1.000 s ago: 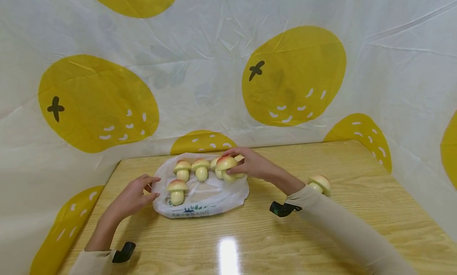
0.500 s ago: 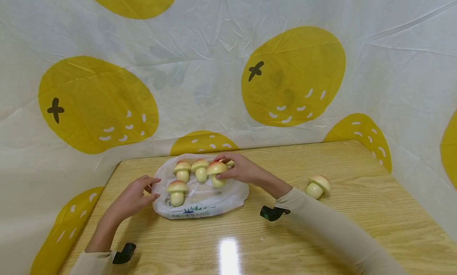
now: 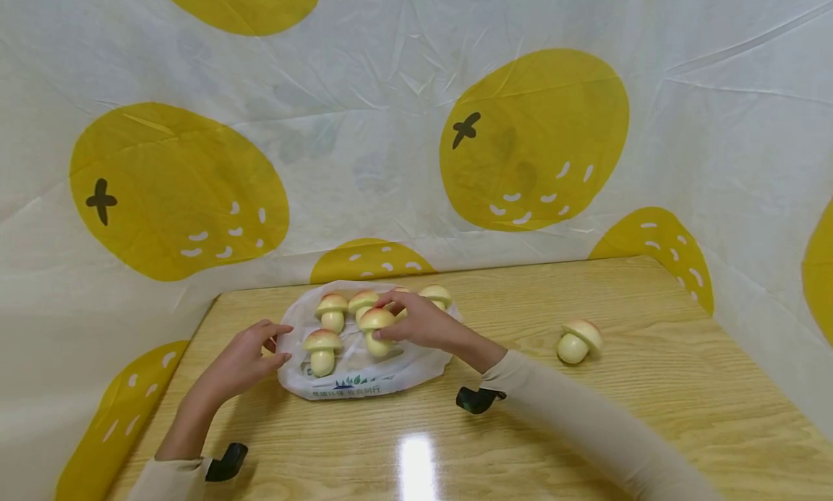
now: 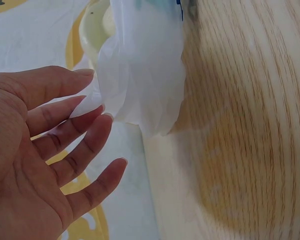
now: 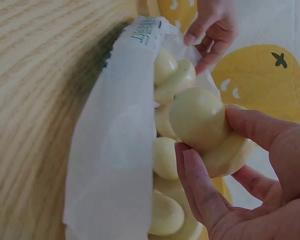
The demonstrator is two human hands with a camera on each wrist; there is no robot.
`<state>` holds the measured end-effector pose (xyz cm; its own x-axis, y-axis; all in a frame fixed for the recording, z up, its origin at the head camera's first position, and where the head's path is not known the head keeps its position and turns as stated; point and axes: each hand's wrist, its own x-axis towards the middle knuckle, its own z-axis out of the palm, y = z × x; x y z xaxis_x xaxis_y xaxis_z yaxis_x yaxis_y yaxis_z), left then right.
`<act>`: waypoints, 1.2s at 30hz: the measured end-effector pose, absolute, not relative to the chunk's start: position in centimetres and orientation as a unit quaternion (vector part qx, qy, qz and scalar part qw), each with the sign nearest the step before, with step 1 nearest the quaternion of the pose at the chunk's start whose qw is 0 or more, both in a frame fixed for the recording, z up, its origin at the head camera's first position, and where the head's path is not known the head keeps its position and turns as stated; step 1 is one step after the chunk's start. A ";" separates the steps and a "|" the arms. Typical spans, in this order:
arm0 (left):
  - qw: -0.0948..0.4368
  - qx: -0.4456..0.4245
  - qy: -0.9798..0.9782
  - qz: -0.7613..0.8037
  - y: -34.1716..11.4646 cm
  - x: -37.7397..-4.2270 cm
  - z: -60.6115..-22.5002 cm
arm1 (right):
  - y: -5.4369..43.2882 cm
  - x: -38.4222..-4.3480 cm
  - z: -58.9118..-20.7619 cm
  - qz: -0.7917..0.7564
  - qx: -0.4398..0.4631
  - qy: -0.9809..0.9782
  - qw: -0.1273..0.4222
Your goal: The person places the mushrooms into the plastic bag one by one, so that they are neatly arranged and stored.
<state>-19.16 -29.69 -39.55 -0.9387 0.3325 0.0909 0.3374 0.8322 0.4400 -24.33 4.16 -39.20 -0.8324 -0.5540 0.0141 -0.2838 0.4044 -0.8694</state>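
Note:
My right hand [image 3: 423,324] grips a toy mushroom [image 3: 377,342] with a pale yellow stem and red-tinged cap, over the middle of a white plastic bag [image 3: 413,367]. In the right wrist view, thumb and fingers close around that mushroom, stem facing the camera. Several similar mushrooms, such as the front-left mushroom [image 3: 322,353], sit within the bag's raised rim; some are partly hidden by my hand. At the bag's left edge is my left hand [image 3: 237,356]. Its fingers are spread and relaxed, and a thin bag flap [image 4: 90,102] lies across the fingertips in the left wrist view.
One more mushroom [image 3: 578,340] lies on the wooden table [image 3: 520,436] to the right of the bag. A white cloth [image 3: 364,161] with yellow fruit prints hangs behind the table and along its sides.
My right hand has carried the mushroom left and a little nearer across the bag. A mushroom at the bag's back right has come into view. The left hand has stayed put.

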 end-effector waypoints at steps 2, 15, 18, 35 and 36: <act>0.006 -0.176 -0.957 -0.230 -29.7 -19.2 -39.6 | 3.7 -24.2 -39.5 -0.480 -0.252 0.829 0.135; 0.008 -0.180 -0.956 -0.230 -29.8 -19.2 -39.3 | 1.7 -23.8 -40.8 -0.411 -0.253 0.869 0.110; 0.008 -0.181 -0.955 -0.233 -29.8 -19.3 -39.5 | 1.3 -23.7 -41.0 -0.412 -0.249 0.869 0.114; 0.012 -0.183 -0.955 -0.233 -30.0 -19.2 -39.9 | 0.4 -23.2 -41.9 -0.370 -0.231 0.897 0.074; 0.012 -0.183 -0.955 -0.233 -30.0 -19.2 -39.9 | 0.3 -23.2 -41.9 -0.369 -0.231 0.897 0.074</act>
<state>-19.23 -29.96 -39.85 -0.9328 0.3438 0.1079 0.3549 0.8245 0.4407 -23.24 0.34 -41.89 -0.8825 -0.4688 0.0372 -0.3591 0.6206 -0.6970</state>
